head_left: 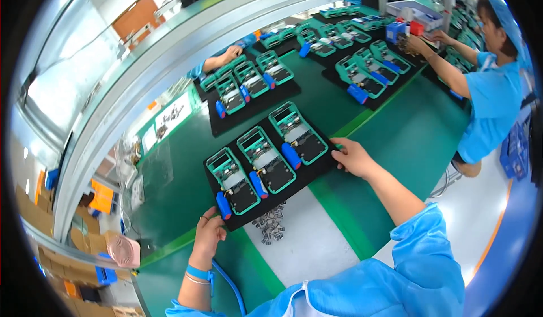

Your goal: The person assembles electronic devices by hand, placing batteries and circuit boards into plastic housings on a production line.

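Observation:
A black board (311, 173) carries three teal device housings lying open side by side: left (242, 193), middle (276, 170) and right (308, 147). Circuit parts show inside them. Beside each lies a blue cylinder, probably a battery: left (224, 205), middle (258, 185) and right (291, 155). My left hand (209, 235), with a blue wristband, grips the board's near left corner. At its right corner my right hand (355, 158) closes on the edge, fingers partly hidden under it. I cannot tell whether the board rests on the table.
Small metallic parts (270, 225) lie in a pile on a white strip nearby. Beyond stand more loaded boards (254, 110) on the green table (181, 198). A co-worker (491, 99) works at the right; another's hand (232, 52) shows across the table. A metal frame (96, 79) arches overhead.

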